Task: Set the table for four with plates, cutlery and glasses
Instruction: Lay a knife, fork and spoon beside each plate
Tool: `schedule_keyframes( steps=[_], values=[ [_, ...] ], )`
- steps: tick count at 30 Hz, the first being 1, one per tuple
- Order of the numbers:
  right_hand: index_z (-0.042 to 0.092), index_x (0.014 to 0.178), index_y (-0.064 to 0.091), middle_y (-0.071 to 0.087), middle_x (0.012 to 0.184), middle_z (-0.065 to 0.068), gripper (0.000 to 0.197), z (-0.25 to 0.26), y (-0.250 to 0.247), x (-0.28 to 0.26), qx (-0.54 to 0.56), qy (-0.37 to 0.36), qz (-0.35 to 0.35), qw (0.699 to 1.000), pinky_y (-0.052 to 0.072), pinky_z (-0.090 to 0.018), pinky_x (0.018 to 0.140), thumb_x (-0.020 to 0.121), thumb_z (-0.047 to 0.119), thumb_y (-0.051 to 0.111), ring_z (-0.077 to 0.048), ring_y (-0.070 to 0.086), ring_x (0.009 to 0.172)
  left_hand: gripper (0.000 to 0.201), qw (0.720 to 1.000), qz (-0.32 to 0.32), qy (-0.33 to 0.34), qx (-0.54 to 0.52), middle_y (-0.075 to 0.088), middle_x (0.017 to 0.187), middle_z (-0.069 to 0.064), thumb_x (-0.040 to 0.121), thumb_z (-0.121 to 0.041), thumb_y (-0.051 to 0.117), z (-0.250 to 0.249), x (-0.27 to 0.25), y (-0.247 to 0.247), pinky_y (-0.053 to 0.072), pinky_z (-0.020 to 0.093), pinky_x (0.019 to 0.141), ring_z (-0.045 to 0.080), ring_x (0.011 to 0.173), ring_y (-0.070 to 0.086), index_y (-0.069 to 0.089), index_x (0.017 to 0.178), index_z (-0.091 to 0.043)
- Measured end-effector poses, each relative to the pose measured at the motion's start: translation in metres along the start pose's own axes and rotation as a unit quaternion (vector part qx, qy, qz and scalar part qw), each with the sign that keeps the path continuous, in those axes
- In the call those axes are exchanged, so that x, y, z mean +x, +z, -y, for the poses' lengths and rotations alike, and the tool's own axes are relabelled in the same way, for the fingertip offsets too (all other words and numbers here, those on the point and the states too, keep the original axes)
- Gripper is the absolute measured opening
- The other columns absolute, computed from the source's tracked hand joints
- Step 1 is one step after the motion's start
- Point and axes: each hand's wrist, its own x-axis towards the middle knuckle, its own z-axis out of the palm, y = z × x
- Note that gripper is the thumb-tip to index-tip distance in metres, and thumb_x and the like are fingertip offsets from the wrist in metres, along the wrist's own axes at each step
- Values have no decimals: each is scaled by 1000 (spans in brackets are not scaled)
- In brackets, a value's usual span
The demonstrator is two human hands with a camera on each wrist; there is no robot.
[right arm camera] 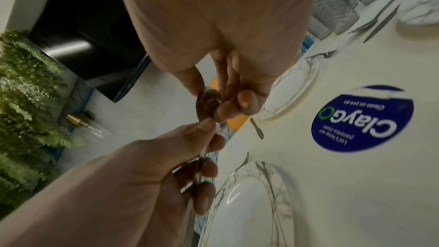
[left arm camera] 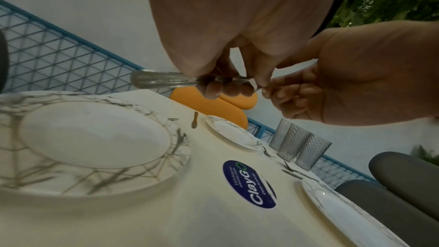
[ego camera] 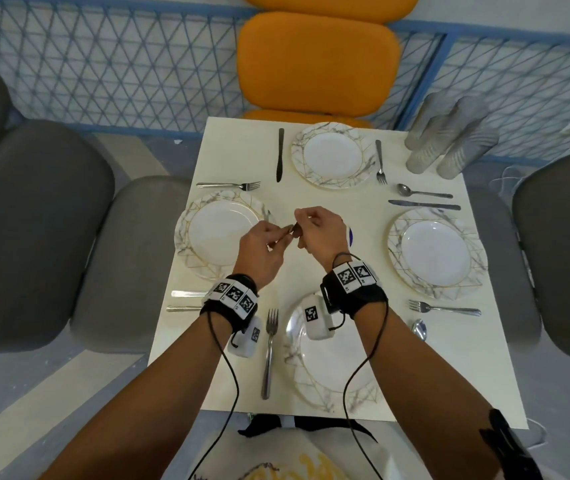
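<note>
Four plates [ego camera: 333, 154], seemingly empty.

— What's on the table?

— Four marbled plates: left [ego camera: 219, 237], far [ego camera: 332, 154], right [ego camera: 436, 252] and mine [ego camera: 332, 362], each with a fork beside it.

— And the glasses?

— The ribbed glasses [ego camera: 450, 143] stand clustered at the far right corner.

— What's that cutlery above the middle?

— A spoon [right arm camera: 209, 100], its handle [left arm camera: 161, 81] level, in my fingers.
</note>
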Motion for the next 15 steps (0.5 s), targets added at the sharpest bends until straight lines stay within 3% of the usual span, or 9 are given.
schedule_keyframes(
  steps=[2,5,8,10,12,15],
  values=[
    [12,94,71,74,70,-4,17,1,-17,9,1,4,-6,1000,52,-26,50,91,27,63,-11,63,47,22,1000,9,4,1,67,99,0,99,-17,70,-7,7,9,38,2,71,7,80,59,78,119,-16],
    [14,93,72,75,69,0,13,1,-44,24,0,-9,-18,1000,60,-29,58,90,19,61,-16,67,50,20,1000,12,-5,-2,72,98,1,99,-19,70,-14,18,16,41,6,75,13,85,63,80,115,-17],
    [16,95,72,76,73,-3,15,0,-69,43,25,-6,-28,999,61,-32,62,87,11,60,-24,71,58,10,996,-13,-76,-40,77,88,-5,96,-23,73,-17,34,14,51,21,80,11,77,65,82,99,-22],
    [12,97,71,76,76,-7,14,-2,-81,55,53,-3,-35,998,61,-34,60,88,7,61,-26,72,59,5,985,-41,-138,-95,78,81,-7,90,-23,80,-22,45,11,54,24,75,7,67,65,82,95,-21],
    [10,97,69,75,76,-10,13,-3,-86,61,64,-3,-35,997,62,-35,59,88,5,62,-26,73,60,20,959,-74,-195,-194,79,81,2,84,-17,86,-29,56,10,55,25,65,11,64,66,79,101,-10],
    [7,99,67,75,79,-11,13,-7,-82,68,76,18,-8,997,62,-33,61,86,4,65,-25,73,63,30,881,-159,-255,-366,76,80,15,80,-2,87,-39,80,9,57,30,62,22,61,67,67,104,1]
  ],
)
